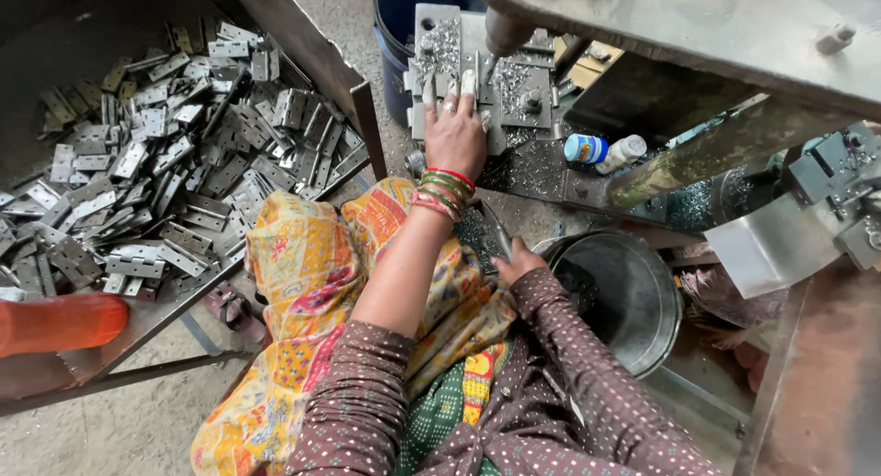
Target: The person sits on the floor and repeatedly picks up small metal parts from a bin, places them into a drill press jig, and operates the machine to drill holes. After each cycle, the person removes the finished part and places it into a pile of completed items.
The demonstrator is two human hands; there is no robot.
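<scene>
My left hand (454,134), with bangles on the wrist and white tape on the fingertips, reaches forward and presses a metal hinge (470,72) flat onto the drill machine's jig plate (528,95). The drill spindle (503,33) hangs just above and to the right of the fingers. Metal shavings cover the plate. My right hand (517,261) rests at my lap beside the steel bucket (633,292), curled around the lower end of a thin dark metal bar (496,230).
A large tray (349,81) at left holds a heap of several silver hinges (165,173). A blue bucket (395,26) stands behind the machine. Two small bottles (601,151) lie on the machine base. An orange object (60,322) sits at lower left.
</scene>
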